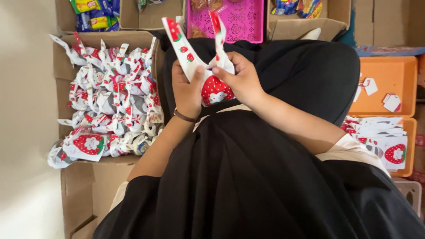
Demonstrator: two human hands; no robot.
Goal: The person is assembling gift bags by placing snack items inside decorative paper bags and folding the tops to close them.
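Observation:
Both my hands hold one small white bag printed with a red strawberry (215, 90) above my lap, which is covered in black cloth. My left hand (187, 90) grips the bag's left side. My right hand (242, 79) pinches its top on the right. The bag's two long handle strips (182, 44) stick up and away from me, spread in a V. A thin bracelet sits on my left wrist.
A cardboard box (62, 48) on my left is full of several tied strawberry bags (113, 95). A pink perforated tray (241, 20) and boxes of wrapped snacks (95, 13) lie ahead. On my right, orange trays (389, 75) hold tags and a stack of flat strawberry bags (385, 141).

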